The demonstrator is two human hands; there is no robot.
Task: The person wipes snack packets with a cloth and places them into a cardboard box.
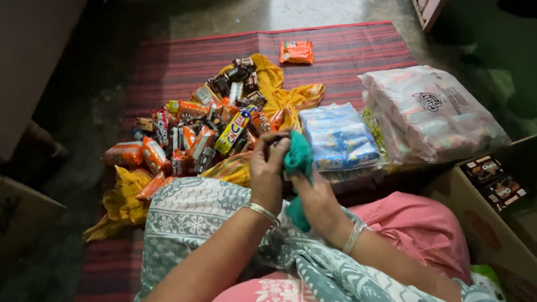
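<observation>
My left hand (266, 170) and my right hand (315, 200) meet in front of me, both gripping a small teal cloth (297, 161) that bunches up between the fingers. A silver bangle sits on each wrist. Just beyond my left hand lies a heap of several small snack packets (198, 128), orange, red and brown, piled on a yellow cloth (279, 88). To the right of my hands rests a blue-and-white multipack (338, 135). My knees, under pink and grey patterned fabric, fill the bottom of the view.
A striped red mat (350, 46) covers the floor, with one orange packet (296, 52) lying alone at its far side. A large clear bag of packets (433, 110) lies right. An open cardboard box (533, 212) with brown packets stands at the near right; another box (2, 219) at left.
</observation>
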